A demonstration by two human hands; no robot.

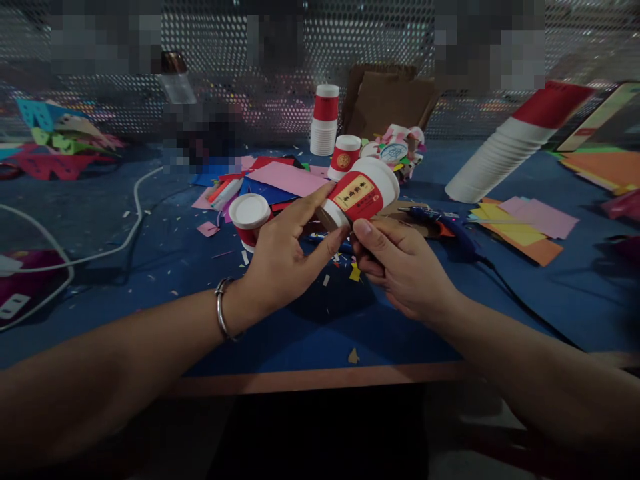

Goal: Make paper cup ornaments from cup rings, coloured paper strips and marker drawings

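Above the front of the table, a red and white paper cup (364, 195) is tilted on its side between my two hands. Its wider white end points up and right, and a gold label with dark writing faces me. My left hand (287, 250) has its fingers and thumb around the cup's lower left end. My right hand (395, 263) pinches at the cup's lower edge, thumb on top and fingers curled. Just behind my left hand stands another red and white cup (250, 217) with a white top. A third such cup (345, 157) stands farther back.
Nested cups (325, 123) stand at the back; another stack (515, 147) leans at right. A blue glue gun (450, 227) with a black cord lies near coloured paper (520, 227). Paper sheets (290, 177), scraps and a white cable (137, 207) cover parts of the blue table (270, 347).
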